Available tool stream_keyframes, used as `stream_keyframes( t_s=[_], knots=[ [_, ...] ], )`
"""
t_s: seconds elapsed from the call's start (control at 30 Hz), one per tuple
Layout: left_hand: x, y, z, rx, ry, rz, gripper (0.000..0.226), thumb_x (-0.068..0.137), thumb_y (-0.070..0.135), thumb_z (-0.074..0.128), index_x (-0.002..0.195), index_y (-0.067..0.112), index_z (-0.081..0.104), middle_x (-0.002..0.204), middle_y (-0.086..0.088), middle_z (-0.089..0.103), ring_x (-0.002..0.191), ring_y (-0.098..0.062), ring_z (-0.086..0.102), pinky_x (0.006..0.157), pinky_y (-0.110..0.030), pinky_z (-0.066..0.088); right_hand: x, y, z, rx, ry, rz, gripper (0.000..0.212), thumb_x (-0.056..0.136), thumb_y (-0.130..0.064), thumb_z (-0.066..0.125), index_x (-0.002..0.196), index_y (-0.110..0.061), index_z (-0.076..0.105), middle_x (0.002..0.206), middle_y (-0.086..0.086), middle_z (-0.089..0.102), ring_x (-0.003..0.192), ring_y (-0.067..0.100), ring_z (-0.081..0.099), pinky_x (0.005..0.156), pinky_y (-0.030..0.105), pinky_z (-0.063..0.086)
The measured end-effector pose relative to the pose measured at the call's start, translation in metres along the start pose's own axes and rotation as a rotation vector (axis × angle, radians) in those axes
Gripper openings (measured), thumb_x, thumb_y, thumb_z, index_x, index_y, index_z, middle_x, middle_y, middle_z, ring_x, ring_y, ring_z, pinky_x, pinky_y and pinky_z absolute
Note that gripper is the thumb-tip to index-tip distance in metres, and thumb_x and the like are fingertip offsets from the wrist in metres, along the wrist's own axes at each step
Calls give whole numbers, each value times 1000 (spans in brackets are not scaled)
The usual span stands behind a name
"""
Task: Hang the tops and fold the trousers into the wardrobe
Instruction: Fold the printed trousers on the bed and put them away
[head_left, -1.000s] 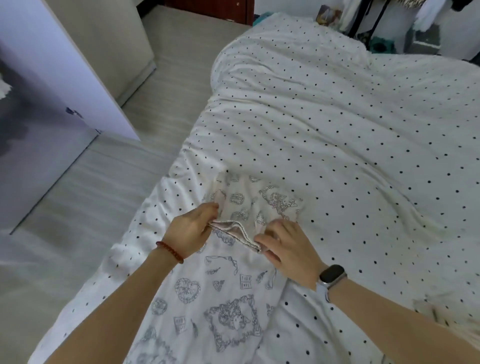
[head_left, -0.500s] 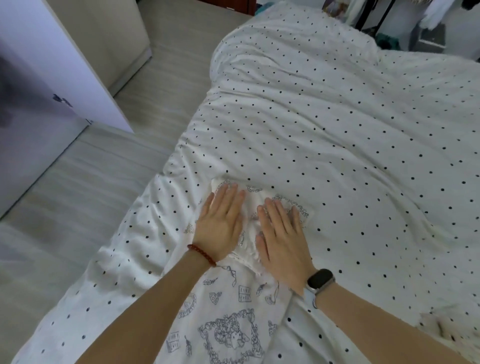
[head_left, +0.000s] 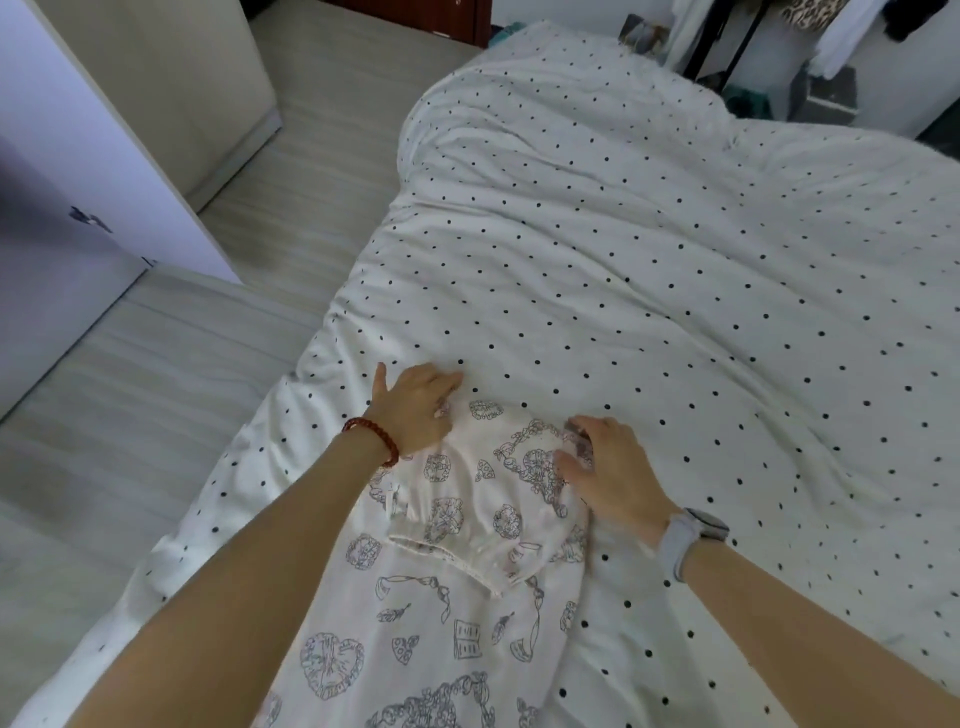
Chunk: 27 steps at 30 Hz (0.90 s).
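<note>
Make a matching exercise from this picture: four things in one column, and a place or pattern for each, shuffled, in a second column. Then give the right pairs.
Things
1. duvet
2. trousers
3. bead bracelet
4. watch

Descriptions
A. on the right wrist
B. white with outline drawings, folded on the bed
C. on the left wrist
D. white with small dark dots

Pairs: 1-D, 2-B, 3-C, 4-A
</note>
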<state>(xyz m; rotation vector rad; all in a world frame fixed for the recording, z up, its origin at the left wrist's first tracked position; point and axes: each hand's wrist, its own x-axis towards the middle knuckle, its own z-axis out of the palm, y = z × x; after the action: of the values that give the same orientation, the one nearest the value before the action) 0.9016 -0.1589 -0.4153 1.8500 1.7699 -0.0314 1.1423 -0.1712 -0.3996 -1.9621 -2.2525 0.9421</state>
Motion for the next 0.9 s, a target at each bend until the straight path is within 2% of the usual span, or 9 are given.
stream_keyframes(
  t_s=[0.1,0.17,0.23,0.3,0.4,0.63,0.7,0.77,0.9],
  knots=[
    [11,3,-18,163,-123,26,48,85,28,56,132,24,47,129,-2,47,128,-22,36,113,-45,15,9,-6,-11,147,-160,150,31,80,-29,65,105,-12,59,100,4,64,96,20,58,84,32,47],
    [11,6,-23,260,-153,59,36,85,32,56,119,20,56,117,-3,51,115,-23,46,99,-37,30,7,-7,-15,167,-210,144,16,79,-22,65,86,-9,58,80,2,60,75,16,56,65,27,41],
    [8,8,-27,309,-127,78,23,84,33,57,100,17,61,104,-1,52,103,-21,50,87,-33,31,3,-6,-20,182,-205,116,16,82,-17,62,75,-10,50,69,1,51,64,15,48,56,27,33],
    [6,10,-34,282,-83,63,12,84,31,58,85,19,57,86,5,52,93,-19,51,87,-33,28,2,-7,-31,181,-176,98,14,84,-16,60,76,-11,50,69,1,52,62,15,48,57,27,33],
    [10,17,-55,238,34,73,14,85,26,57,77,22,47,65,11,46,88,-19,55,89,-32,26,9,-13,-59,200,-107,67,15,87,-14,58,74,-14,50,68,-4,52,61,9,48,53,21,33],
    [37,51,-101,217,288,78,9,86,28,56,82,24,50,82,1,55,97,-19,51,91,-31,25,40,-19,-121,201,115,11,16,87,-9,58,74,-11,50,75,4,55,73,19,50,52,21,32],
    [44,60,-100,185,331,63,5,87,26,56,87,21,55,85,0,59,97,-20,52,90,-32,25,45,-16,-125,188,170,22,5,88,-9,58,83,-10,56,84,7,59,79,23,54,60,26,38],
    [46,64,-93,167,343,62,6,87,23,55,90,18,58,88,-2,62,97,-21,53,90,-32,26,43,-13,-119,139,218,32,5,88,-11,56,90,-7,58,87,10,60,82,25,55,67,29,40],
    [29,52,-70,74,301,81,9,87,19,57,92,13,61,85,-2,65,91,-21,56,88,-29,27,19,-10,-94,89,185,-30,5,91,-14,53,90,-9,53,79,6,57,74,24,53,61,30,37]
  ],
)
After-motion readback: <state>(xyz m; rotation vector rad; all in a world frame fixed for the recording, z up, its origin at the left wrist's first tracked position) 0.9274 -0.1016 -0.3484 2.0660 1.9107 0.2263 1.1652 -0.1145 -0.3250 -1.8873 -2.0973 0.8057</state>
